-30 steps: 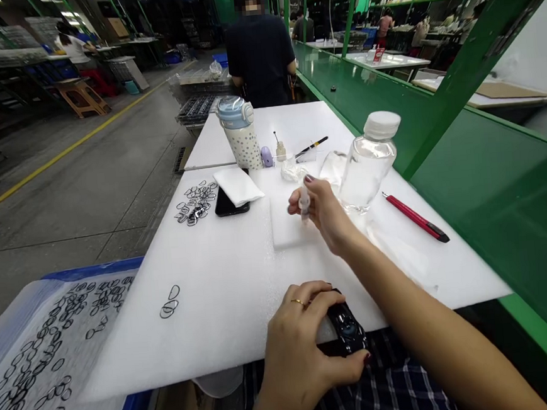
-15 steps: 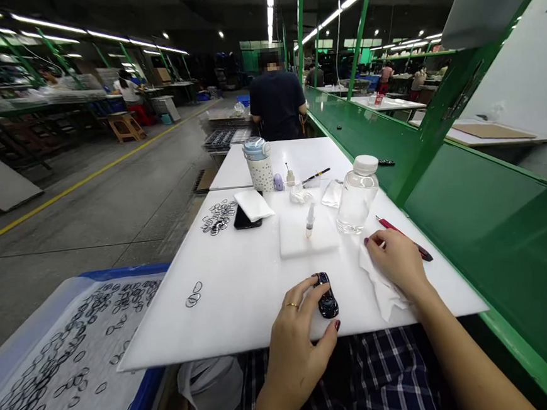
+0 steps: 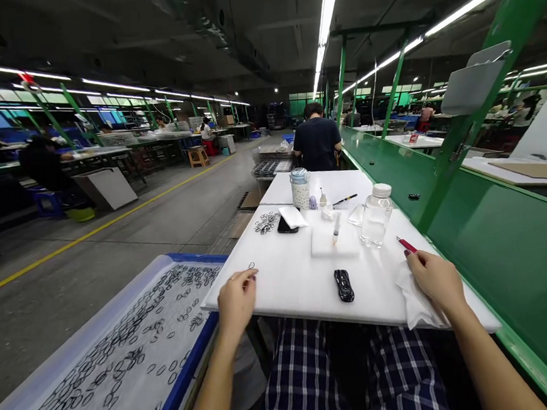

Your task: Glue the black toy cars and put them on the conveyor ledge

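Observation:
At the table's left front edge, my left hand [image 3: 237, 298] has its fingers pinched together beside a thin dark ring [image 3: 251, 265]; what they hold is too small to make out. My right hand [image 3: 435, 279] rests closed over the rear of a red pen-like tool [image 3: 406, 245], next to a crumpled white cloth [image 3: 416, 295]. A glossy black toy car [image 3: 343, 286] lies between the hands, touched by neither. Behind it, a syringe [image 3: 336, 230] stands on a white foam block [image 3: 321, 244].
A clear bottle [image 3: 376, 216] stands right of the block. Farther back are a dotted cup [image 3: 300, 193], a phone [image 3: 287, 227] under a white pad and a pile of rings [image 3: 266, 222]. A blue-rimmed tray [image 3: 197, 258] with rings is at left. A person [image 3: 316, 140] sits ahead.
My left hand has left the black car and moved left to the rings at the table edge, its fingers now closed. My right hand has come onto the red tool. The view has tilted up.

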`<state>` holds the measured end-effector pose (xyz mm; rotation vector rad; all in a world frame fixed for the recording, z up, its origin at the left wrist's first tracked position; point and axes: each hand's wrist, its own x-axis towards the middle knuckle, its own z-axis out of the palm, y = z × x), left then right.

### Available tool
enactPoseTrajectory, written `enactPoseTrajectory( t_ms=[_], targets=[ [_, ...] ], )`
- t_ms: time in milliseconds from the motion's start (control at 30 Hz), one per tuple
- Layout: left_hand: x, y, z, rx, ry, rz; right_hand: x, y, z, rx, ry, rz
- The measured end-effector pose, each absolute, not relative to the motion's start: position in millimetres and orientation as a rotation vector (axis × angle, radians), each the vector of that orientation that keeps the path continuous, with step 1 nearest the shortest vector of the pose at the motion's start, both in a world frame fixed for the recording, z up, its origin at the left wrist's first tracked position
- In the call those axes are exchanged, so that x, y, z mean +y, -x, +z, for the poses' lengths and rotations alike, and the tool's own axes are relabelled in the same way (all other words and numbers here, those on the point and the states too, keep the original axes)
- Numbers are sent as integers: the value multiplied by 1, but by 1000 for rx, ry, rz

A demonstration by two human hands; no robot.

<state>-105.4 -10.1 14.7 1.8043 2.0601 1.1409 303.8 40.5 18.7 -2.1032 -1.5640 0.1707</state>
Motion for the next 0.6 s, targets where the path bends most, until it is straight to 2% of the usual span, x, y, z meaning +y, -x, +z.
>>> enactPoseTrajectory(
  t_ms=[300,600],
  targets=[
    [20,146,4,2228,-1957,998,41,-304,38,-1534,1918,115],
    [5,151,-5,2383,-1870,1090,64,-301,19,-1399,1808,542]
  ],
)
